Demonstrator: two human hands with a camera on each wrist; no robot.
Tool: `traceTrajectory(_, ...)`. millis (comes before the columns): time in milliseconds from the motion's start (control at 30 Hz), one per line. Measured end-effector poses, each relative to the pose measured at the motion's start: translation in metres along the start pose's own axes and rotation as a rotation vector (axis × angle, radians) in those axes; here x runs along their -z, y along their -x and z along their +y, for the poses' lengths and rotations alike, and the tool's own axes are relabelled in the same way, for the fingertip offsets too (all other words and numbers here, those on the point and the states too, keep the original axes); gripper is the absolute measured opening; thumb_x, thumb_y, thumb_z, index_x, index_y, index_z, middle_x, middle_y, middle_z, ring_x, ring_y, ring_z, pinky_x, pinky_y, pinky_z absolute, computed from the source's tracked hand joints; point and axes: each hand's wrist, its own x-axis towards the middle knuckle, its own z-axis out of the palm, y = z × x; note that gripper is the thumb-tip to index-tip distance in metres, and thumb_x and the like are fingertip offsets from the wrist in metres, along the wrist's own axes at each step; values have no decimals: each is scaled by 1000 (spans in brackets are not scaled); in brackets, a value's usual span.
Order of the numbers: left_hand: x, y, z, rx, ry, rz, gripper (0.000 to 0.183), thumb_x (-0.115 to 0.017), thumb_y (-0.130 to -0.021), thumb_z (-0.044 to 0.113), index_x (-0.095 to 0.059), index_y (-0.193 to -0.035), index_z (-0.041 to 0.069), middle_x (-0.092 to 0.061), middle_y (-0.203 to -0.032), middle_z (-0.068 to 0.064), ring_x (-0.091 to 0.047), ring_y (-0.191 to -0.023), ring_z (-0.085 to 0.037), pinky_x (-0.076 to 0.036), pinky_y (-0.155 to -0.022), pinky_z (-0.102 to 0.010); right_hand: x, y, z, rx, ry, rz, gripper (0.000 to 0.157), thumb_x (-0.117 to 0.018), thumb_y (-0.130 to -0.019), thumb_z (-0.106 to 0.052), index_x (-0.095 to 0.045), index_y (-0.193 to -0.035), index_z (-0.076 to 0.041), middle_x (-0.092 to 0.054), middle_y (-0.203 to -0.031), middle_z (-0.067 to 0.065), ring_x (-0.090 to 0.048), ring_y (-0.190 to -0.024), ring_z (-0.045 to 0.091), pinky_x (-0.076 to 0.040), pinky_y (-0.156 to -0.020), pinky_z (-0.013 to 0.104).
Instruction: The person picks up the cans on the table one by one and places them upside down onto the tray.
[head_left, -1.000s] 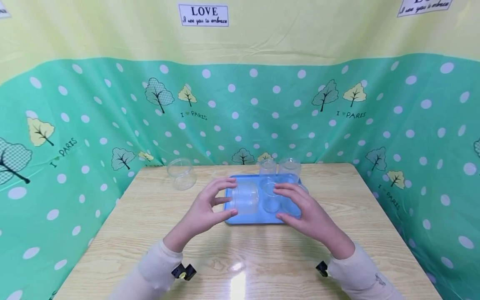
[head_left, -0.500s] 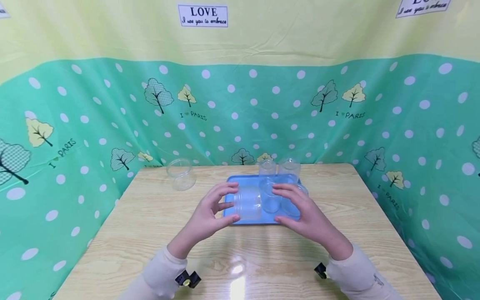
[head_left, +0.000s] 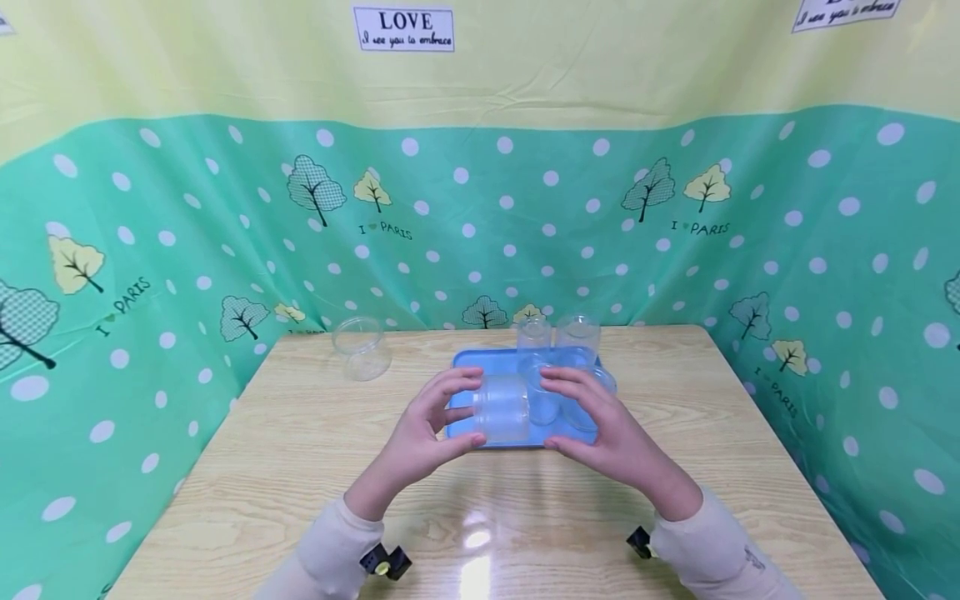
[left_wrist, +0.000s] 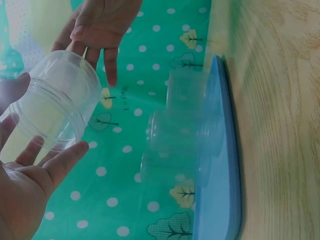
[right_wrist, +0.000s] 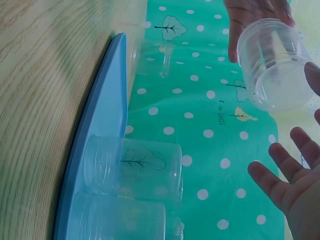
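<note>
My left hand (head_left: 431, 421) grips a clear plastic jar (head_left: 504, 408) by its threaded mouth end, thumb on one side and fingers on the other. The jar lies sideways in the air over the blue tray (head_left: 483, 360), its closed base pointing right. My right hand (head_left: 603, 421) is held just right of that base, fingers spread and relaxed, with nothing in its grasp. In the right wrist view a gap shows between the right fingertips (right_wrist: 260, 172) and the jar (right_wrist: 277, 75). More clear jars (right_wrist: 152, 162) stand upright on the tray behind the hands.
Another clear jar (head_left: 365, 354) stands at the table's back left, off the tray. The wooden table (head_left: 300, 433) meets a green dotted curtain (head_left: 442, 208) at the back and on both sides.
The left hand has carried the jar to the right and slightly nearer the body, narrowing the gap between the hands. The right hand has drifted slightly left.
</note>
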Motion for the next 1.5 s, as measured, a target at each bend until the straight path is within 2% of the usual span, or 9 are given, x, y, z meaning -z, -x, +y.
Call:
traceTrajectory(300,-4,3,-4,-1,18,-7,57,-73,-79,-8,-48,-130,-3,-38,-145,-22,-41,-135,-26,-51,-96,-45,-1,0,-2,14,-15,-6,74,-80,-79,-25,-43,-143,-22,-38,-150,1,-34,-139,22,-37,-110,25)
traceTrajectory(567,-11,5,-9,1,47,-13,58,-72,-79,-9,-48,-131,-2,-38,-146,-18,-40,-134,-31,-51,-97,-44,-4,0,-16,11,-72,-23,79,-84,-74,-17,-44,-142,-11,-36,-150,9,-31,-140,28,-39,-109,29)
traceTrajectory(733,-11,6,-23,-21,80,-24,59,-72,-79,-9,-48,-132,2,-39,-146,-13,-41,-134,-31,-51,-97,-44,-3,-4,-32,95,-142,-16,79,-84,-71,-4,-45,-139,-3,-35,-147,23,-33,-137,38,-42,-107,31)
traceTrajectory(833,-12,7,-29,-29,102,-35,59,-72,-80,-8,-47,-133,-1,-38,-147,-13,-40,-135,-31,-52,-96,-44,-4,-6,-34,151,-202,-17,79,-82,-70,3,-44,-139,-1,-33,-145,30,-34,-134,43,-49,-100,43)
traceTrajectory(933,-12,7,-30,-26,105,-42,59,-72,-80,-8,-45,-132,-6,-38,-147,-13,-39,-135,-34,-52,-96,-44,-5,-6,-33,169,-236,-16,79,-81,-70,6,-44,-139,-1,-32,-144,31,-34,-133,44,-51,-93,50)
traceTrajectory(1000,-12,7,-33,-29,108,-44,60,-72,-80,-7,-45,-133,-5,-38,-147,-12,-38,-135,-36,-52,-96,-44,-6,-6,-33,174,-235,-12,79,-81,-70,6,-44,-139,-2,-32,-144,31,-35,-132,43,-52,-91,49)
traceTrajectory(1167,-14,6,-28,-47,114,-45,61,-71,-78,-13,-47,-133,0,-37,-147,-16,-35,-133,-47,-52,-96,-45,-8,-7,-35,192,-237,9,80,-81,-68,8,-45,-138,-1,-34,-143,32,-38,-130,43,-54,-93,40)
traceTrajectory(1333,-15,6,-13,-55,107,-45,60,-70,-78,-14,-48,-131,1,-37,-145,-21,-37,-132,-46,-51,-96,-48,-9,-6,-35,195,-239,21,79,-81,-68,8,-45,-138,-1,-36,-142,30,-38,-130,41,-53,-93,44)
traceTrajectory(1500,-16,5,-5,-48,102,-48,58,-71,-79,-12,-49,-131,3,-38,-145,-22,-37,-132,-47,-51,-96,-48,-9,-6,-35,213,-227,33,79,-81,-67,8,-47,-137,-2,-37,-141,30,-38,-131,40,-53,-94,42)
